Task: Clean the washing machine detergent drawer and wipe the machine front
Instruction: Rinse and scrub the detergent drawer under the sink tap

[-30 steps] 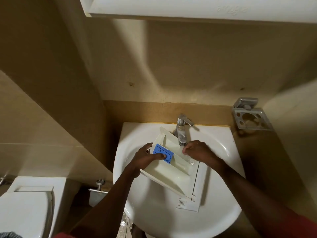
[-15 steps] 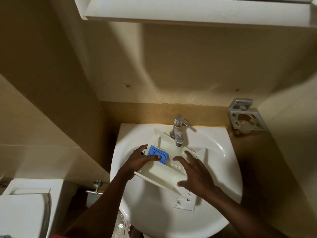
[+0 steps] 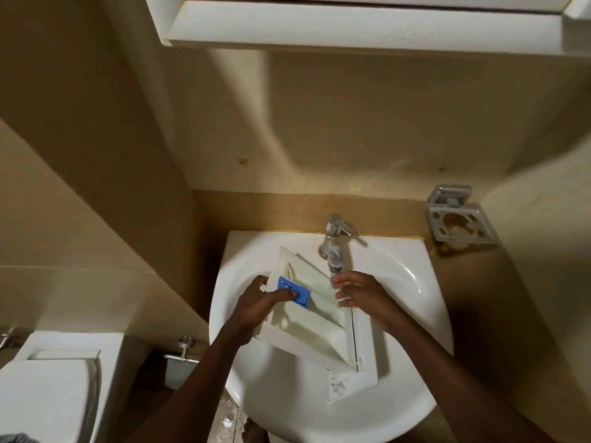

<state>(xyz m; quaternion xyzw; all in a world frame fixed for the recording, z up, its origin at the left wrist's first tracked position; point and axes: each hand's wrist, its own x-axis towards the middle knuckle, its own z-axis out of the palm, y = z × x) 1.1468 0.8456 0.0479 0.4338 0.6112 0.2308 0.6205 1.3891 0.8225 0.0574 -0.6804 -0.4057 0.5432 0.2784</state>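
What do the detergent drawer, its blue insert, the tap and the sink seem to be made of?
Detergent drawer: probably moulded plastic, off-white and semi-gloss, with thin walls and dividers.
Blue insert: probably plastic too, fairly matte, with moulded relief.
Tap: metal, likely chrome-plated, given its mirror-like reflections.
Sink: apparently glazed ceramic, white with a thick rounded rim and glossy highlights.
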